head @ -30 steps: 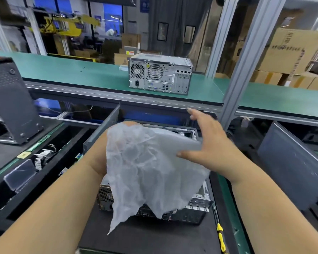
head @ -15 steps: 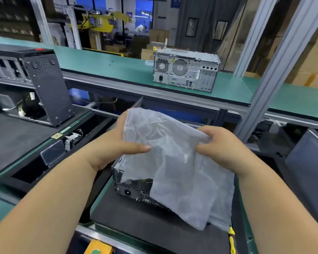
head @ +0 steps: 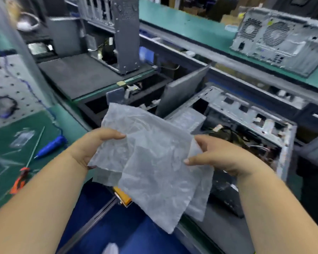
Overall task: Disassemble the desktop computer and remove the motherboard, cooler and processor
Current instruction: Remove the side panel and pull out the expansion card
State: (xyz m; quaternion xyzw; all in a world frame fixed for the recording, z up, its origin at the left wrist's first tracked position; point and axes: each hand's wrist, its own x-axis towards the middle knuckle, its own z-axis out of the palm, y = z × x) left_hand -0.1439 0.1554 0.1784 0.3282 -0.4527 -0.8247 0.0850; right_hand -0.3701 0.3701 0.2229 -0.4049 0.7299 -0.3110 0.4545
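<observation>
Both my hands hold a crumpled translucent plastic bag (head: pixel 151 162) in front of me. My left hand (head: pixel 94 145) grips its left edge, thumb on top. My right hand (head: pixel 218 154) pinches its right edge. Behind the bag lies the opened desktop computer case (head: pixel 246 121) on a dark mat, side panel off, with cables and metal frame showing inside. The bag hides the near left part of the case. The motherboard, cooler and processor cannot be made out.
A blue screwdriver (head: pixel 50 146) and an orange-handled screwdriver (head: pixel 18 180) lie on the green mat at left. A dark case (head: pixel 125 33) stands upright at the back left. Another closed computer (head: pixel 281 39) sits on the green conveyor at the back right. A grey panel (head: pixel 182 90) leans beside the open case.
The view has swung left and down. My right hand moved from flat on the bag to pinching its edge, and both hands now spread the bag wider.
</observation>
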